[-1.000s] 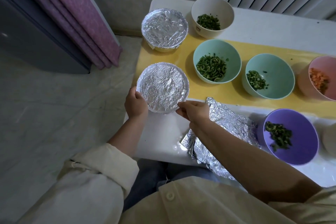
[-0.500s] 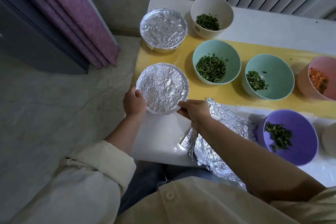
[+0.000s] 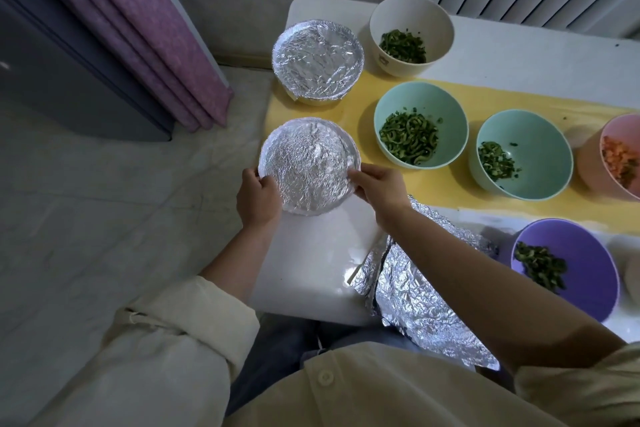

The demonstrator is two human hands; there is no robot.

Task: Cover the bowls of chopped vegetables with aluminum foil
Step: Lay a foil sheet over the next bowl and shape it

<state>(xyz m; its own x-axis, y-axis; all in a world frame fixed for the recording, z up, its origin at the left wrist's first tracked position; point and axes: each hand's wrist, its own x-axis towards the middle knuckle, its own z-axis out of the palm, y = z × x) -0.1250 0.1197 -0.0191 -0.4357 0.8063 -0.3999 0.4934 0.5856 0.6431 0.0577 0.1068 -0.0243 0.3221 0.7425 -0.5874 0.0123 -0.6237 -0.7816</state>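
Crept farther along the right rim with the right hand point(image 3: 379, 189) since a second ago, with the left hand point(image 3: 258, 199) barely shifted; fingers of each curled and pinching the foil edge of the near covered bowl point(image 3: 308, 166) at the near-left of the table point(image 3: 311, 270). Looks like final crimping on this second bowl. Calls next for letting go, taking the loose foil sheet point(image 3: 415, 295) at near right, and draping it over an open bowl such as the teal bowl point(image 3: 420, 125).

Near covered bowl point(image 3: 309, 163) on table point(image 3: 311, 263), left edge; far covered bowl point(image 3: 318, 61) behind it. Open bowls point(image 3: 446, 107) to their right. Loose foil point(image 3: 412, 291) front-right, overhanging the near edge.
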